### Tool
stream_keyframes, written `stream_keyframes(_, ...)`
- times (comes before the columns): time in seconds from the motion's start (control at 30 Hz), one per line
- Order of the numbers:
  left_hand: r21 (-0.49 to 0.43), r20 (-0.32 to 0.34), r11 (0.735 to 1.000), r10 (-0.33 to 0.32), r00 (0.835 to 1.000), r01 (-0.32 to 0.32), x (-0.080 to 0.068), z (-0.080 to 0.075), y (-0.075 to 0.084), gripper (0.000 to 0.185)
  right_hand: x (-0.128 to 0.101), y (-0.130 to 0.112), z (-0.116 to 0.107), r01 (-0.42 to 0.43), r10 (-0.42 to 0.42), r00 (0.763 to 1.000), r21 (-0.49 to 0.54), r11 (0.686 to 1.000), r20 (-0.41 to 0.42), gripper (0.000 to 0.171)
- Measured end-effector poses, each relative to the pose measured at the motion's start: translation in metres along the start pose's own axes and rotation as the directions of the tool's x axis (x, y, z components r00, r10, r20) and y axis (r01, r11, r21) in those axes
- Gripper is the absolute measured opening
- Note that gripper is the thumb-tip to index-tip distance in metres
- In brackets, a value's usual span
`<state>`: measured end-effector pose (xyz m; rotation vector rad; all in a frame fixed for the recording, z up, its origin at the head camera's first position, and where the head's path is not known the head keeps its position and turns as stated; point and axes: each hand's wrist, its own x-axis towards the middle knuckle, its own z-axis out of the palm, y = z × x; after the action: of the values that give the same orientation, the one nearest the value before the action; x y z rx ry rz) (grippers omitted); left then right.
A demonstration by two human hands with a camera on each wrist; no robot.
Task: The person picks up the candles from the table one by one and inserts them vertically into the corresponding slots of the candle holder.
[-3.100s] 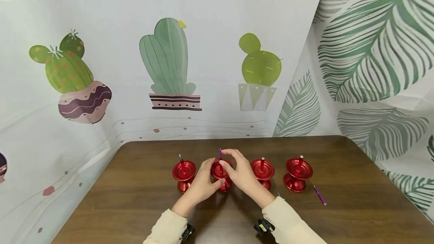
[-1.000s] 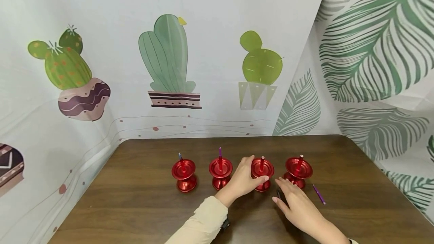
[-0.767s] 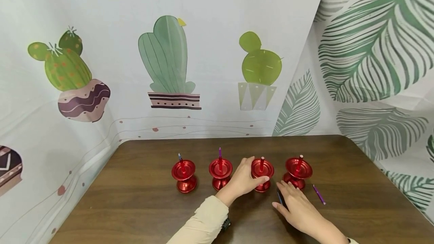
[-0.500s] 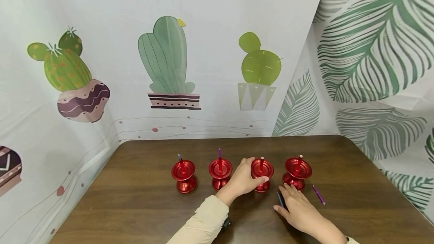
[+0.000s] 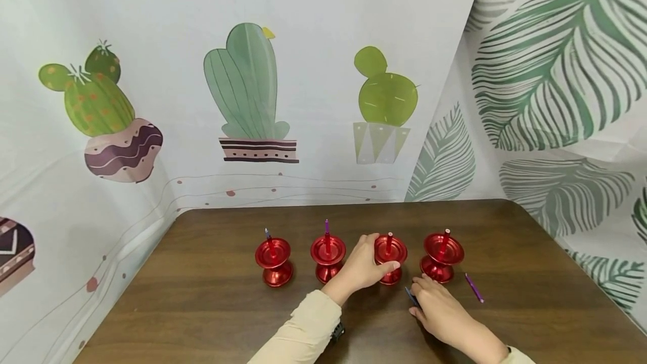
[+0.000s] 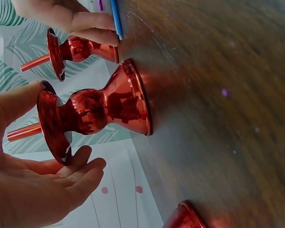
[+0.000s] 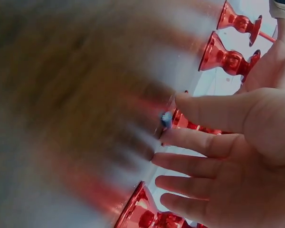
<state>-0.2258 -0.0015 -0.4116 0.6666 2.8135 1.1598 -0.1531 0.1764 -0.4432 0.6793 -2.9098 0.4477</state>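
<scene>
My left hand (image 5: 360, 269) holds the third red candle holder (image 5: 399, 250) by its dish, thumb on the near side and fingers on the far side. In the left wrist view that candle holder (image 6: 88, 111) stands on its flared base, its tube uncapped by any candle. My right hand (image 5: 441, 306) is low at the table, in front of the rightmost candle holder (image 5: 443, 251). Its thumb and index fingertip pinch a thin blue candle (image 5: 411, 296). The right wrist view shows the blue candle's end (image 7: 166, 118) between those two fingertips, the other fingers extended.
Left of my hands stand a candle holder with a blue candle (image 5: 268, 235) and another with a purple candle (image 5: 327, 227). A loose purple candle (image 5: 474, 287) lies on the brown table (image 5: 212, 308), right of my right hand. A cactus-print cloth (image 5: 313, 83) hangs behind.
Both hands left the second candle holder, whose purple candle stands upright. My left hand moved right to the third one. My right hand went to the loose blue candle, which has now turned slightly.
</scene>
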Motion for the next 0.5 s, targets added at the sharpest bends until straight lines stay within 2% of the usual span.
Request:
stream_keyframes(0.1,0.004,-0.004,1.000,0.002,1.000,-0.002,0.0003,0.0001,-0.0005,0.073,0.0025,0.0009,0.0018,0.099,-0.106,0.991,-0.083,0.992,-0.087,0.032)
stream_keyframes(0.17,0.012,-0.005,1.000,0.002,1.000,-0.002,0.0006,0.0002,-0.0006,0.073,0.0039,0.0013,0.0025,0.132,-0.148,0.982,-0.130,0.983,-0.119,0.038)
stream_keyframes(0.4,0.039,0.007,0.999,0.006,1.000,-0.007,0.0008,-0.0010,0.0002,0.074,0.0041,-0.0023,0.0005,0.092,-0.099,0.993,-0.112,0.989,-0.057,0.036)
stream_keyframes(0.5,0.054,0.015,0.998,0.007,1.000,-0.008,0.0012,-0.0015,0.0005,0.074,0.0021,-0.0036,-0.0024,0.084,-0.092,0.994,-0.111,0.990,-0.067,0.042)
